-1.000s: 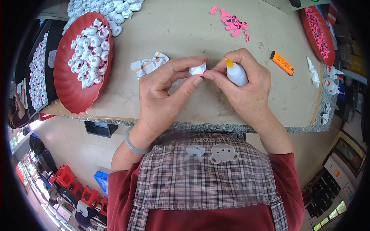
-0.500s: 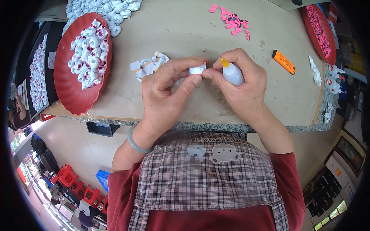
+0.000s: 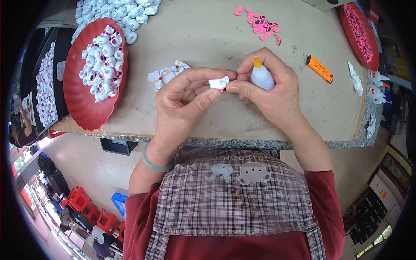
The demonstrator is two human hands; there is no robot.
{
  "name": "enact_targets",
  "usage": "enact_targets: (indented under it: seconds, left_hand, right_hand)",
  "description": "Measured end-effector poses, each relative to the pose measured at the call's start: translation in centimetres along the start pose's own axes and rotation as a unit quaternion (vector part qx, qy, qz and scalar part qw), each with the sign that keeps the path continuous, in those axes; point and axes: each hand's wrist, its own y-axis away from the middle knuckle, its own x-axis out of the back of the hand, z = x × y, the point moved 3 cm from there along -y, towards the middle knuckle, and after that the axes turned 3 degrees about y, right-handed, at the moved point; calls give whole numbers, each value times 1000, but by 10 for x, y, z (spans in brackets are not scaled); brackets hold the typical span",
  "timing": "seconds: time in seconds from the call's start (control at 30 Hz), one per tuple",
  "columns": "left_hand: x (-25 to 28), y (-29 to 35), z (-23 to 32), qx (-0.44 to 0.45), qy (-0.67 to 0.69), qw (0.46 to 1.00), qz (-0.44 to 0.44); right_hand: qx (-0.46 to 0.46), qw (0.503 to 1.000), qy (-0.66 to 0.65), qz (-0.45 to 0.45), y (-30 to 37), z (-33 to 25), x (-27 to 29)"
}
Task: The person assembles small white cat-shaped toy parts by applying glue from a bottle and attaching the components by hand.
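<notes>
Between the thumb and fingers of my left hand [image 3: 180, 97] is a small white moulded piece [image 3: 219, 82], with a bit of pink along its lower edge. My right hand [image 3: 277, 91] is wrapped round a small glue bottle [image 3: 262, 79], white with a yellow tip [image 3: 257, 62] pointing up and away. The right thumb and forefinger meet the white piece at its right side, by the pink part. A crumpled checked cloth or paper scrap [image 3: 162, 76] lies behind my left hand.
Left stands a red scalloped dish [image 3: 80, 102] of white-and-pink pieces, with a heap of white pieces [image 3: 125, 13] behind. Pink bits [image 3: 262, 26] lie at the back. An orange box-cutter-like object [image 3: 319, 69], a red dish [image 3: 368, 60] and more bottles [image 3: 376, 93] sit right.
The white piece has been turned in my fingers and shifted slightly left, showing pointed corners. The glue bottle has swung more upright. Both hands keep their hold.
</notes>
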Motion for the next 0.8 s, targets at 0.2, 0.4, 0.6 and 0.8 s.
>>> enact_targets:
  seconds: [0.2, 0.4, 0.6, 0.8]
  left_hand:
    - [2, 0, -6, 73, 205, 975, -44]
    - [2, 2, -9, 126, 319, 937, -56]
    - [-2, 3, -9, 134, 323, 937, -16]
    - [1, 1, -5, 115, 285, 951, -33]
  right_hand:
    - [-55, 984, -171, 8, -2, -6, 10]
    - [-57, 981, -185, 18, -4, -2, 13]
    - [-67, 981, -179, 18, -6, 1, 16]
    - [-91, 977, -191, 22, -5, 4, 17]
